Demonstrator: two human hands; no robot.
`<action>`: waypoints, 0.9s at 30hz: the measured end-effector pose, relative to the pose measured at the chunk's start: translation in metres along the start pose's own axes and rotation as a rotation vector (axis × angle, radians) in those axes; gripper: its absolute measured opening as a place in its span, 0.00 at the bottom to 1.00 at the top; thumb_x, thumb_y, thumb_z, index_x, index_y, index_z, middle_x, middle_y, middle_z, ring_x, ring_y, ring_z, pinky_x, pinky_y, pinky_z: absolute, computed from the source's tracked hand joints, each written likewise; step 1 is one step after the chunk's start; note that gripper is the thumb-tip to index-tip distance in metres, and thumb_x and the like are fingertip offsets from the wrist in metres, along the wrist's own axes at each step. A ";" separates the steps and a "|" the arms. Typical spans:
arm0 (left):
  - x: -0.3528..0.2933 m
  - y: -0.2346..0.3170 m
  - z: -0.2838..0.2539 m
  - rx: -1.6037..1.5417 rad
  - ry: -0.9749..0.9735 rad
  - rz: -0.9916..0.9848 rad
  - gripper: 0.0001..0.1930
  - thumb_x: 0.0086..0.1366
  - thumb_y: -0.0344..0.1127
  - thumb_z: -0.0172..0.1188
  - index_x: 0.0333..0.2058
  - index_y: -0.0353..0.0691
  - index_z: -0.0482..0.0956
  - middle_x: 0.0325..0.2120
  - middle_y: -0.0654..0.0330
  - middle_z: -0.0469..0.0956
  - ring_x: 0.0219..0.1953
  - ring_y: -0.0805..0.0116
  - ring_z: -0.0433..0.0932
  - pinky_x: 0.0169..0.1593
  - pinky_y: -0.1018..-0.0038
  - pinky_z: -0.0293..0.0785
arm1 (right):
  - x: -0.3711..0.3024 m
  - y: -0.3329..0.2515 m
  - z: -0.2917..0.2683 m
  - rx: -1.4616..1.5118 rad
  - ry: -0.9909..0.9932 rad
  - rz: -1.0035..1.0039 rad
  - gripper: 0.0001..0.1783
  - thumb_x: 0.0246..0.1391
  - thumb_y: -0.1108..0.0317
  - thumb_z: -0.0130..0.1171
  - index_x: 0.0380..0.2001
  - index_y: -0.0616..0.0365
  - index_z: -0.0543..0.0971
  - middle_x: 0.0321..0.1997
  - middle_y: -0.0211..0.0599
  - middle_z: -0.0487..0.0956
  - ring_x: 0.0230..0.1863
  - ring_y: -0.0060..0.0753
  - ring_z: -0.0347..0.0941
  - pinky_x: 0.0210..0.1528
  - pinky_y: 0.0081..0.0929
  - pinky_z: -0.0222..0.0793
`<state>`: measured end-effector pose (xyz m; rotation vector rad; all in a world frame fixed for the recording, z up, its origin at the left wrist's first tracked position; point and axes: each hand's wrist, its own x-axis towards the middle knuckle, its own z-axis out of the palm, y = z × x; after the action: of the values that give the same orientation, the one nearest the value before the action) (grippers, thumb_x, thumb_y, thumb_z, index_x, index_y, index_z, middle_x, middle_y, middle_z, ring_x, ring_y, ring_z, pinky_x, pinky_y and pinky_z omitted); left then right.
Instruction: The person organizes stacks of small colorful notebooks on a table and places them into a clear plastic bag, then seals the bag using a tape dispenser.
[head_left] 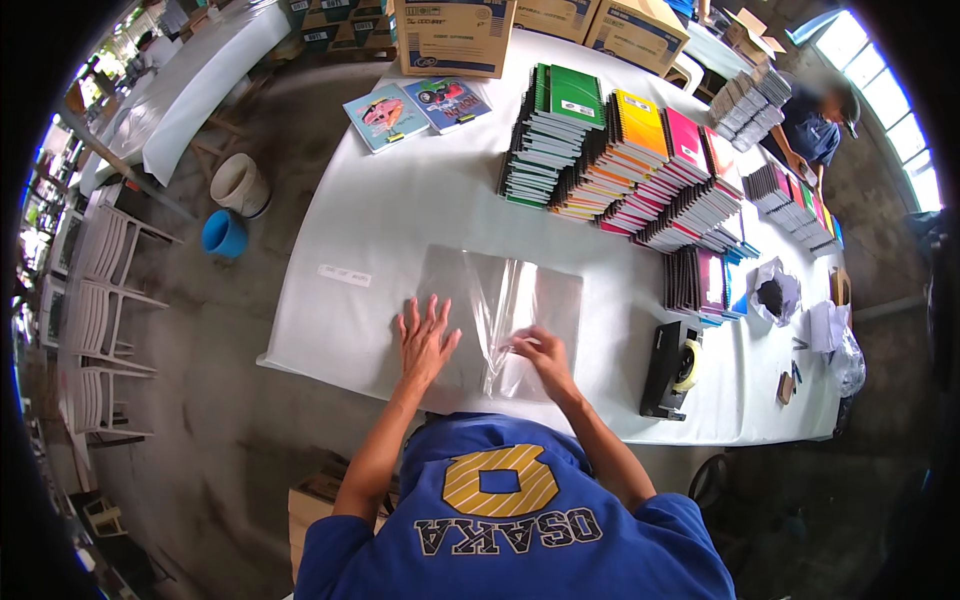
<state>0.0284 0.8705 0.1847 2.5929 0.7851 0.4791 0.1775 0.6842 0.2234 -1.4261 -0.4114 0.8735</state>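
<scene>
Clear plastic sheet (550, 300) on white-covered bench (335, 215); left hand (428, 345) spread flat at its left edge, right hand (545, 358) half-curled over it, grip unclear. Lettered strip (345, 275) left of sheet, printed cartons (455, 40) beyond.

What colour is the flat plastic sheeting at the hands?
The plastic sheeting is transparent and colourless, in the head view.

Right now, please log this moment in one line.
left hand: spread on clear plastic sheet | right hand: over sheet | farther right: tape dispenser

White table (350, 220) with plastic sheet (490, 305), notebooks (622, 160), tape dispenser (664, 368)
</scene>
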 end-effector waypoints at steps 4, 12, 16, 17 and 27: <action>-0.001 -0.005 0.010 0.217 0.029 0.131 0.30 0.61 0.50 0.57 0.62 0.54 0.65 0.65 0.62 0.58 0.68 0.50 0.51 0.65 0.46 0.49 | -0.038 0.015 -0.063 0.069 0.204 0.054 0.09 0.55 0.71 0.59 0.33 0.69 0.77 0.33 0.43 0.80 0.36 0.32 0.79 0.42 0.25 0.76; -0.001 -0.001 0.010 0.223 0.027 0.131 0.30 0.61 0.49 0.57 0.62 0.54 0.64 0.65 0.62 0.57 0.67 0.49 0.52 0.65 0.46 0.48 | -0.075 0.023 -0.109 -0.052 0.387 0.180 0.11 0.54 0.69 0.59 0.32 0.69 0.76 0.30 0.42 0.79 0.28 0.35 0.80 0.35 0.27 0.79; -0.001 -0.002 0.010 0.225 0.025 0.136 0.30 0.61 0.49 0.57 0.62 0.53 0.64 0.65 0.62 0.57 0.67 0.48 0.52 0.65 0.46 0.48 | -0.063 -0.005 -0.083 -0.078 0.273 0.089 0.09 0.56 0.70 0.59 0.32 0.68 0.76 0.38 0.43 0.78 0.40 0.35 0.78 0.47 0.29 0.75; 0.000 0.000 0.010 0.211 0.019 0.141 0.30 0.62 0.47 0.57 0.62 0.54 0.64 0.65 0.62 0.57 0.67 0.48 0.51 0.65 0.46 0.48 | -0.059 -0.008 -0.076 -0.094 0.183 0.000 0.09 0.57 0.70 0.58 0.32 0.67 0.77 0.44 0.44 0.78 0.46 0.35 0.77 0.52 0.30 0.73; 0.013 -0.050 -0.013 -1.298 0.051 -0.521 0.28 0.70 0.40 0.49 0.64 0.35 0.57 0.64 0.52 0.60 0.65 0.51 0.59 0.65 0.62 0.53 | -0.021 -0.040 0.009 -0.433 -0.329 -0.265 0.14 0.61 0.63 0.54 0.49 0.52 0.78 0.63 0.39 0.67 0.61 0.46 0.66 0.59 0.40 0.68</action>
<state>0.0109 0.9199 0.1758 1.1430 0.7438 0.6004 0.1687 0.6781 0.2678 -1.5723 -1.0661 0.8318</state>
